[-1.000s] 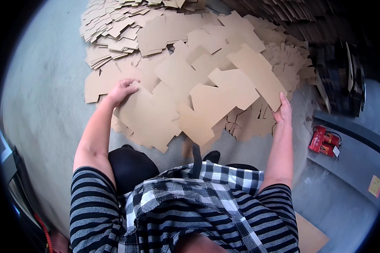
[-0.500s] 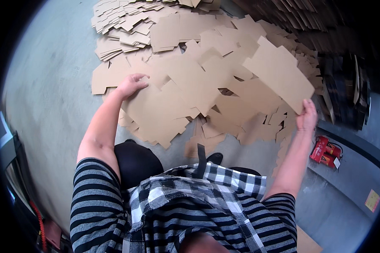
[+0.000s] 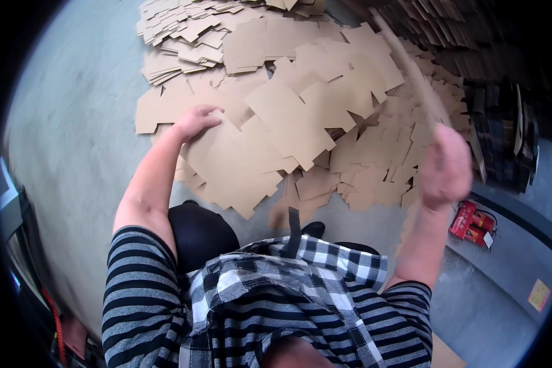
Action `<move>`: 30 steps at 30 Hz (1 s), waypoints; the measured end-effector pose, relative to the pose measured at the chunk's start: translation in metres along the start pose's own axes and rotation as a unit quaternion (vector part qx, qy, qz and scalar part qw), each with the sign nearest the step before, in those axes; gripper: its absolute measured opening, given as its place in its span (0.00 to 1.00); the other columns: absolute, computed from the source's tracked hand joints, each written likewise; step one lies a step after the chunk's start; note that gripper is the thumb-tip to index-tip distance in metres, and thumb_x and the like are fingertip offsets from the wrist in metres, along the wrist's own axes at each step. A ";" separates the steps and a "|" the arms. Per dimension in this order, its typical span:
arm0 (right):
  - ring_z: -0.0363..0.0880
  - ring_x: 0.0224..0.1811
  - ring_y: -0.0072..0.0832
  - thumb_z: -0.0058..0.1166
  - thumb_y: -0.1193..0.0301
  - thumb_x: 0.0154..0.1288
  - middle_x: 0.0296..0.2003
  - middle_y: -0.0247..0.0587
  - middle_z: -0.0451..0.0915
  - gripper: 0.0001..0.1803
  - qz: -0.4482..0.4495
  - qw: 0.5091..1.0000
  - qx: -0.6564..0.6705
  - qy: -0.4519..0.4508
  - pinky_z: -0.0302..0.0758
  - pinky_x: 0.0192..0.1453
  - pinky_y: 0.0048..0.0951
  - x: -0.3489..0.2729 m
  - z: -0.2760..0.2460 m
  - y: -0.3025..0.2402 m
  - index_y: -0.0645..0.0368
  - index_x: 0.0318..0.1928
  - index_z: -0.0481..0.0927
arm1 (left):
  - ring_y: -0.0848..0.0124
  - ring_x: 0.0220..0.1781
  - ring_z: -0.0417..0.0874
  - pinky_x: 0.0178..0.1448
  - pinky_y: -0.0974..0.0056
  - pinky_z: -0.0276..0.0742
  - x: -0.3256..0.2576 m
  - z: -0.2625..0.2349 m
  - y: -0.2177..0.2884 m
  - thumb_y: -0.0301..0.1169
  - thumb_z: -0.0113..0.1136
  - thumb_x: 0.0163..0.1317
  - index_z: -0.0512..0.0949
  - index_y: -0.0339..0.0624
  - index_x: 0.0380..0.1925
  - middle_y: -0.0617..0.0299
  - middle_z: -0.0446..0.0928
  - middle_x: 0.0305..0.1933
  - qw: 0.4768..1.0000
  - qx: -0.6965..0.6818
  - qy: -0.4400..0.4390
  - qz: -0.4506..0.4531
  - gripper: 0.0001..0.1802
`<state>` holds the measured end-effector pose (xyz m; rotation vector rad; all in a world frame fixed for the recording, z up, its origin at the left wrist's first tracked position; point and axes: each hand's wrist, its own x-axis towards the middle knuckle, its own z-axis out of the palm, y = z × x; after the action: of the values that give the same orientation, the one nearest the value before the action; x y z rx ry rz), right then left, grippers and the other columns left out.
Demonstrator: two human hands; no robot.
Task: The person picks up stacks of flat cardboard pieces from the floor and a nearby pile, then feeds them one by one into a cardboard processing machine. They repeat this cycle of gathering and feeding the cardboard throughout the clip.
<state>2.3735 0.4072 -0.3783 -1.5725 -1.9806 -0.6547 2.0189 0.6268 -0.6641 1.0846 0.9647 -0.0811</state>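
My right hand point(image 3: 446, 168), smeared by motion, grips a brown cardboard sheet point(image 3: 411, 67) raised at the right. That sheet is turned nearly edge-on, so only a thin blurred strip of it shows. On the left, my left hand point(image 3: 199, 121) is at the corner of a flat cardboard sheet point(image 3: 233, 162) on the pile. Its finger and thumb are slightly apart, and nothing is seen held between them. A notched cardboard sheet point(image 3: 291, 119) lies over others in the middle of the pile.
Several stacked cut cardboard blanks point(image 3: 184, 27) spread across the far side. Dark upright stacks point(image 3: 503, 129) stand at the right. Two red fire extinguishers point(image 3: 472, 224) sit near my right forearm. Grey concrete floor point(image 3: 73, 122) runs along the left.
My right hand has risen and turned, tipping its cardboard sheet from face-up to edge-on and uncovering more of the pile at the right. My left hand has barely shifted.
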 end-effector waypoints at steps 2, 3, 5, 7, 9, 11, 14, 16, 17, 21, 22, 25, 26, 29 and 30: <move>0.80 0.40 0.35 0.58 0.81 0.45 0.37 0.40 0.80 0.18 -0.003 0.997 -0.011 -0.076 0.78 0.41 0.33 -0.022 0.035 -0.021 0.60 0.41 0.80 | 0.73 0.40 0.78 0.47 0.67 0.76 0.003 -0.001 0.000 0.26 0.59 0.57 0.75 0.44 0.51 0.60 0.78 0.40 1.000 0.022 -0.001 -0.001 0.20; 0.80 0.40 0.35 0.58 0.81 0.44 0.37 0.39 0.79 0.18 0.009 0.995 0.010 -0.104 0.78 0.40 0.33 -0.038 0.054 -0.030 0.58 0.40 0.80 | 0.73 0.40 0.78 0.47 0.67 0.76 0.003 -0.002 0.000 0.26 0.59 0.57 0.75 0.44 0.51 0.60 0.78 0.40 0.999 0.033 0.001 -0.002 0.20; 0.80 0.39 0.35 0.58 0.81 0.43 0.36 0.37 0.79 0.18 0.036 0.988 0.043 -0.141 0.77 0.38 0.31 -0.074 0.084 -0.040 0.56 0.39 0.80 | 0.74 0.39 0.78 0.46 0.67 0.76 0.001 0.000 0.004 0.26 0.59 0.57 0.75 0.45 0.51 0.60 0.78 0.39 1.000 0.024 -0.007 -0.001 0.20; 0.79 0.38 0.34 0.58 0.81 0.43 0.36 0.36 0.78 0.18 0.062 0.983 0.068 -0.157 0.77 0.37 0.30 -0.093 0.098 -0.042 0.56 0.39 0.79 | 0.74 0.39 0.78 0.45 0.67 0.76 0.000 0.001 0.006 0.26 0.59 0.57 0.75 0.45 0.51 0.59 0.78 0.40 1.000 0.020 -0.007 -0.005 0.20; 0.79 0.38 0.34 0.58 0.81 0.43 0.36 0.36 0.78 0.18 0.088 0.977 0.077 -0.176 0.77 0.38 0.31 -0.099 0.102 -0.044 0.56 0.39 0.79 | 0.74 0.40 0.78 0.45 0.67 0.76 0.000 0.001 0.005 0.26 0.59 0.57 0.74 0.44 0.52 0.58 0.78 0.42 1.000 0.023 -0.006 -0.012 0.20; 0.79 0.38 0.35 0.58 0.82 0.43 0.36 0.37 0.78 0.18 0.091 0.979 0.072 -0.166 0.77 0.39 0.32 -0.092 0.098 -0.039 0.56 0.39 0.79 | 0.78 0.35 0.76 0.42 0.70 0.75 0.000 0.001 0.003 0.26 0.59 0.58 0.75 0.45 0.50 0.64 0.77 0.36 1.000 0.006 0.004 -0.009 0.18; 0.79 0.40 0.36 0.56 0.84 0.44 0.36 0.38 0.78 0.18 0.088 0.988 0.041 -0.123 0.76 0.42 0.33 -0.076 0.079 -0.023 0.56 0.40 0.79 | 0.80 0.33 0.74 0.40 0.71 0.74 0.004 -0.001 -0.003 0.27 0.60 0.58 0.76 0.45 0.49 0.67 0.75 0.34 0.995 0.084 0.031 0.034 0.17; 0.79 0.41 0.35 0.54 0.86 0.45 0.37 0.39 0.78 0.19 0.093 0.991 0.002 -0.097 0.76 0.44 0.33 -0.057 0.056 -0.011 0.57 0.40 0.79 | 0.80 0.33 0.72 0.41 0.71 0.73 0.012 -0.003 -0.012 0.27 0.60 0.57 0.76 0.45 0.49 0.67 0.74 0.34 0.987 0.136 0.050 0.063 0.17; 0.78 0.42 0.35 0.52 0.87 0.46 0.37 0.39 0.78 0.19 0.100 0.991 -0.025 -0.090 0.75 0.45 0.32 -0.042 0.039 -0.007 0.57 0.40 0.79 | 0.80 0.33 0.72 0.41 0.71 0.72 0.018 -0.005 -0.018 0.28 0.61 0.57 0.76 0.45 0.49 0.67 0.74 0.34 0.985 0.146 0.054 0.073 0.17; 0.75 0.39 0.35 0.49 0.89 0.46 0.35 0.40 0.76 0.19 0.115 0.978 0.049 -0.169 0.72 0.47 0.29 0.040 -0.025 -0.012 0.60 0.41 0.78 | 0.77 0.34 0.71 0.43 0.70 0.72 0.032 -0.004 -0.021 0.29 0.62 0.55 0.76 0.44 0.48 0.66 0.74 0.34 0.978 0.177 0.062 0.095 0.18; 0.74 0.39 0.35 0.49 0.88 0.45 0.34 0.41 0.75 0.19 0.044 0.973 0.047 -0.220 0.72 0.45 0.31 0.062 -0.033 -0.011 0.60 0.40 0.78 | 0.77 0.35 0.71 0.43 0.69 0.72 0.030 -0.005 -0.022 0.29 0.62 0.55 0.77 0.44 0.48 0.66 0.74 0.34 0.974 0.187 0.075 0.101 0.18; 0.73 0.37 0.39 0.48 0.86 0.46 0.31 0.42 0.73 0.17 0.089 0.925 0.115 -0.350 0.71 0.41 0.33 0.099 -0.022 -0.031 0.59 0.39 0.77 | 0.74 0.35 0.72 0.45 0.67 0.72 0.027 -0.004 -0.020 0.30 0.63 0.54 0.77 0.44 0.48 0.64 0.75 0.35 0.966 0.210 0.097 0.114 0.20; 0.73 0.37 0.40 0.47 0.85 0.46 0.30 0.42 0.73 0.17 0.057 0.911 0.140 -0.384 0.70 0.40 0.34 0.104 0.008 -0.027 0.58 0.38 0.77 | 0.74 0.35 0.72 0.45 0.67 0.72 0.021 -0.008 -0.025 0.30 0.63 0.53 0.77 0.44 0.48 0.63 0.75 0.35 0.965 0.213 0.113 0.104 0.20; 0.72 0.38 0.44 0.42 0.85 0.48 0.32 0.46 0.72 0.16 0.016 0.846 0.134 -0.516 0.70 0.41 0.36 0.099 0.084 -0.025 0.58 0.38 0.75 | 0.71 0.36 0.74 0.46 0.66 0.73 0.024 -0.006 -0.022 0.32 0.64 0.52 0.77 0.46 0.49 0.60 0.77 0.37 0.956 0.248 0.113 0.108 0.21; 0.72 0.39 0.44 0.41 0.83 0.50 0.33 0.46 0.73 0.16 0.029 0.824 0.145 -0.546 0.70 0.42 0.38 0.085 0.112 -0.026 0.57 0.39 0.76 | 0.70 0.37 0.74 0.47 0.66 0.73 0.025 -0.005 -0.020 0.33 0.64 0.52 0.77 0.46 0.49 0.59 0.77 0.37 0.951 0.266 0.113 0.109 0.21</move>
<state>2.3205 0.5370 -0.4067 -1.9852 -2.5556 0.7745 2.0210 0.6305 -0.6963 1.7223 1.0492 -0.0347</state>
